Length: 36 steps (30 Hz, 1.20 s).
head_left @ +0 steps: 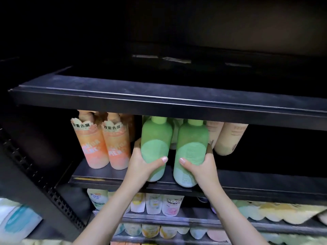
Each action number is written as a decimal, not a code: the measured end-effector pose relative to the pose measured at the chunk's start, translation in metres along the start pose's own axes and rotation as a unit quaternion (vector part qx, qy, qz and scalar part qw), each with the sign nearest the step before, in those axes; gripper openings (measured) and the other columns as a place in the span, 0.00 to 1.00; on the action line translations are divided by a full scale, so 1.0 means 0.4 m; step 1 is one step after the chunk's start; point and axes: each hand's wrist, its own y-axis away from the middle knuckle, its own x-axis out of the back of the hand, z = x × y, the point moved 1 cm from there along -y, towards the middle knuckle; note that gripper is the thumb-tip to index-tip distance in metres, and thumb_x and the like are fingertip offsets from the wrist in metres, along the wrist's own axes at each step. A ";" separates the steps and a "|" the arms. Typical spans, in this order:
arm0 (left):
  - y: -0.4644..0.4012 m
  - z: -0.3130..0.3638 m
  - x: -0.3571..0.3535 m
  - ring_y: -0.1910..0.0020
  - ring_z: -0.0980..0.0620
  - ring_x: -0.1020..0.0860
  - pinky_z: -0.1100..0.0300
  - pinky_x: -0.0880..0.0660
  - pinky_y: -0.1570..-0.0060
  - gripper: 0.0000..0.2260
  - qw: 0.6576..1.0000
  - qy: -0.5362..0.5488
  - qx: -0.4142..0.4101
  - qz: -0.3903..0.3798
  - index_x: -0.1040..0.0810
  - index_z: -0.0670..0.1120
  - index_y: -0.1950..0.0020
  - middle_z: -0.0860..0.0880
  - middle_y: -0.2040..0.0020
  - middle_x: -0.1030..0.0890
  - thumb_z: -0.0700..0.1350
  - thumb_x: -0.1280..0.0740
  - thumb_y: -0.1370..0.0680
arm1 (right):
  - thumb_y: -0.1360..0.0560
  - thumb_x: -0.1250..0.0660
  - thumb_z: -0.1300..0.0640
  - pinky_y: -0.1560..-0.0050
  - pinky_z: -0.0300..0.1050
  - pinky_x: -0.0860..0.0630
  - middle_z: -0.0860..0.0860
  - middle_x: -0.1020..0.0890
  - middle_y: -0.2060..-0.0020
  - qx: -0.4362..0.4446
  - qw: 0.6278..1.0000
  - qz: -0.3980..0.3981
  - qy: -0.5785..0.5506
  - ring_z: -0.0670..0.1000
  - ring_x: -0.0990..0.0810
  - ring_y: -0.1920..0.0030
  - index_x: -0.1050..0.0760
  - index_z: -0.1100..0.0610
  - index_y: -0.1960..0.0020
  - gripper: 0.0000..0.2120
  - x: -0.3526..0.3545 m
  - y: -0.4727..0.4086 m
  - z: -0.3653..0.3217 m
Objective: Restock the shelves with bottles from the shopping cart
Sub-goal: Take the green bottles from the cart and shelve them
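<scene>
Fingers [137, 144] of my left hand [141, 163] curl around the far side of one green bottle [155, 147], with the thumb pressed across its front; the fingers of my right hand [200, 167] wrap a second green bottle [192, 149] the same way, thumb lying across its pale round label. Each hand has a full grip low on its bottle's body.

Both bottles are tall, soft matte green, fading to a lighter mint at the base, with a green cap on top and a large round label patch on the front. They stand upright side by side, close together, on the dark middle shelf [113, 175], their bases near its front edge and their caps just under the shelf above [159, 101].

To their left stand two orange-pink bottles [104, 144] with scalloped collars and Chinese lettering. To their right lean beige bottles [230, 138]. I see rows of refill pouches [159, 204] on the shelves below.
</scene>
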 end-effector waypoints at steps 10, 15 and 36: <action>0.000 -0.024 0.009 0.54 0.74 0.24 0.77 0.29 0.57 0.27 1.000 0.014 -0.017 -0.020 0.33 0.50 0.43 0.57 0.48 0.23 0.43 0.22 0.34 | 0.47 0.21 0.44 0.55 0.30 0.24 0.41 0.17 0.51 0.048 0.999 -0.012 -0.010 0.40 0.18 0.50 0.29 0.48 0.43 0.35 -0.003 0.015 0.015; 0.024 -0.014 0.032 0.52 0.66 0.21 0.74 0.27 0.57 0.17 0.991 0.123 0.004 -0.048 0.28 0.50 0.46 0.58 0.53 0.17 0.53 0.32 0.31 | 0.53 0.23 0.37 0.56 0.31 0.27 0.40 0.23 0.49 0.008 1.000 -0.001 0.025 0.36 0.23 0.47 0.35 0.40 0.49 0.37 -0.012 0.043 0.015; 0.032 -0.005 -0.007 0.47 0.54 0.24 0.60 0.28 0.46 0.26 0.998 0.043 0.004 0.045 0.30 0.56 0.52 0.47 0.46 0.27 0.61 0.25 0.44 | 0.41 0.24 0.45 0.44 0.37 0.26 0.37 0.22 0.45 -0.010 0.994 -0.087 0.059 0.35 0.23 0.45 0.32 0.37 0.44 0.28 0.042 0.051 0.020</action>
